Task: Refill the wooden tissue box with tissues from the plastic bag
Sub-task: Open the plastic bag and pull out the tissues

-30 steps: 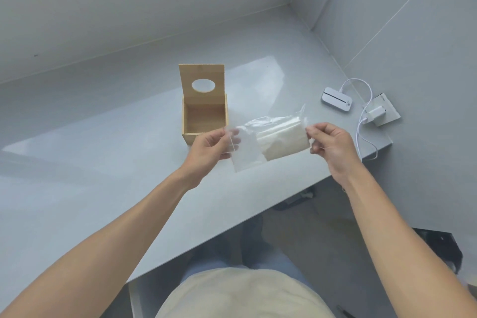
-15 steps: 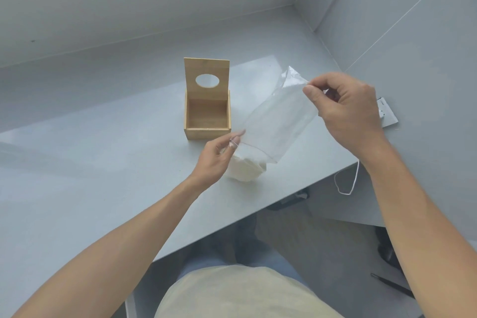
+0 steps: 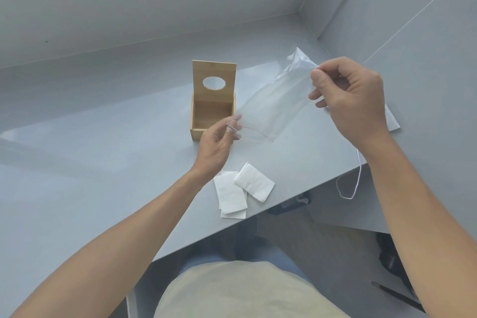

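Both hands are up over the grey table (image 3: pixel 90 162), sharing the clear plastic bag (image 3: pixel 271 108) between them. My right hand (image 3: pixel 348 100) pinches the bag's far, raised end between thumb and forefinger, the other fingers curled in. My left hand (image 3: pixel 219 139) grips the low, open mouth of the bag by its rim, fingers closed narrow on the film. The bag hangs slack on a slant between the two hands, mouth downward, and reads empty (I can see the table straight through it).

The tissues (image 3: pixel 242 191) lie loose on the table near its front edge, just below my left wrist: a small spill of folded white sheets, overlapping, one folded wad lying slantwise across the others. The lowest sheets reach close to the table edge.

The wooden tissue box (image 3: pixel 213 119) stands just behind my left hand, its lid with the oval slot swung upright at the back. Its inside looks bare.

Handling, as I judge it: the tissues are near weightless, soft, with no stiffness, and will fan apart or crumple if nipped by one corner. Better to square the pile first, then take it flat across the middle, thumb on top and fingers under, with light pressure. The bag film is slippery and limp; it should drop aside without fuss. The box is light enough to skid, so it may want steadying

A white cable (image 3: pixel 357 175) droops off the right table edge
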